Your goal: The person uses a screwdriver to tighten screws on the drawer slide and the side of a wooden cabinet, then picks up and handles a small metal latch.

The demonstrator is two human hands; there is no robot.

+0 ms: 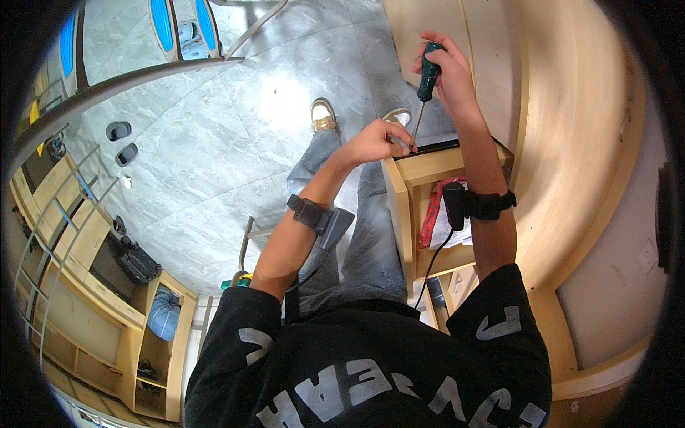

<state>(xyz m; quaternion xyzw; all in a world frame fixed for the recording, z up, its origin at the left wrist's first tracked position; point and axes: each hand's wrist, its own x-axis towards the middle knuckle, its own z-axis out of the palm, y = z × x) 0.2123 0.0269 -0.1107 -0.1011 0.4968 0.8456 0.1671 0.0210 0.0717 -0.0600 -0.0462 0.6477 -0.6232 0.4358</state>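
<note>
My right hand (454, 73) is wrapped round the dark green handle of a screwdriver (428, 80). Its thin metal shaft slants down to the black edge strip (438, 148) on the front of an open wooden drawer (429, 168). Beside the screwdriver's tip, my left hand (375, 141) has thumb and fingers pinched together at the drawer's front left corner. Whatever lies between those fingertips is too small to make out. A red-edged item with white parts (432, 220) lies inside the drawer, partly hidden by my right forearm.
A wooden desk panel (549, 178) curves along the right side. My legs (367, 242) are left of the drawer. A metal frame with blue slats (163, 28) stands at the far left, slippers (123, 143) lie on the grey tiled floor, and wooden shelving (132, 342) lines the left.
</note>
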